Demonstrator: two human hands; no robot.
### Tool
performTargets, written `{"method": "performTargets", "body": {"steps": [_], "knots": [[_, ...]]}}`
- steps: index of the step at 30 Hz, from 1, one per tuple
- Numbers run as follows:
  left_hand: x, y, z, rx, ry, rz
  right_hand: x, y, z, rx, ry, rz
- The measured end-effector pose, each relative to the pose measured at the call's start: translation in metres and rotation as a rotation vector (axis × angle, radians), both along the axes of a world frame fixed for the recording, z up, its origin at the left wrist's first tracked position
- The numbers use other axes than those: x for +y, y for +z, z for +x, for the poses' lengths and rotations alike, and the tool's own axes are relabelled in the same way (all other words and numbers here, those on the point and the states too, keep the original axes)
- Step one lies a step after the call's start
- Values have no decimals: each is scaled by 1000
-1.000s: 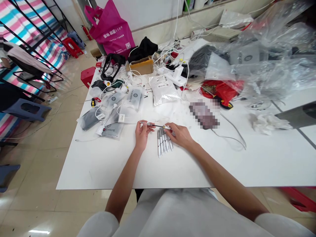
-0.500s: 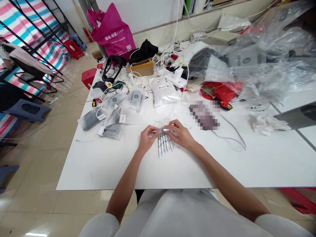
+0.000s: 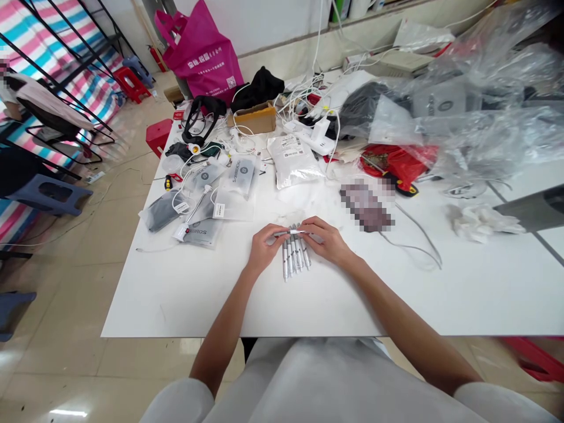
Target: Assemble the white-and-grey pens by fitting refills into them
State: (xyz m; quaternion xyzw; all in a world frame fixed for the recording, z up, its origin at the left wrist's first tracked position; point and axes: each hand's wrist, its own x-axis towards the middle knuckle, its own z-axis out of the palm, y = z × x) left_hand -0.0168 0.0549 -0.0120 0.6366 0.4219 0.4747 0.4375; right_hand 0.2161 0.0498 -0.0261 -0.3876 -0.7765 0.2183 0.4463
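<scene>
My left hand (image 3: 263,248) pinches the left end of a silver-white pen (image 3: 294,232), held crosswise. At the pen's other end are the closed fingertips of my right hand (image 3: 329,242). Directly beneath it, several similar pens (image 3: 296,258) lie side by side on the white table (image 3: 176,299), their near ends pointing toward me. The held pen and my fingers cover the far ends of that row. Whether the held pen touches the others, I cannot tell.
Left of my hands lie plastic-bagged packages (image 3: 202,232) and white cables. Behind them are a white parcel bag (image 3: 294,161) and a cardboard box (image 3: 253,119). To the right are a blurred-out object (image 3: 365,205), crumpled tissue (image 3: 484,223) and a grey cylinder (image 3: 540,208).
My right hand's raised fingers have come down slightly around the pen's right end. My left hand keeps its pinch, and the row of pens stays put. The view has shifted a little.
</scene>
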Motion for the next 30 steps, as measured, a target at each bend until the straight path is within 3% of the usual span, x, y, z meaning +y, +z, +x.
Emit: {"method": "performTargets", "body": {"steps": [7,30], "knots": [[-1,0,-2,71,-31,96,-2,-1,-2,-16,52,-37],[2,-7,-4,107,-7,130,0,-1,0,-73,99,-102]]}}
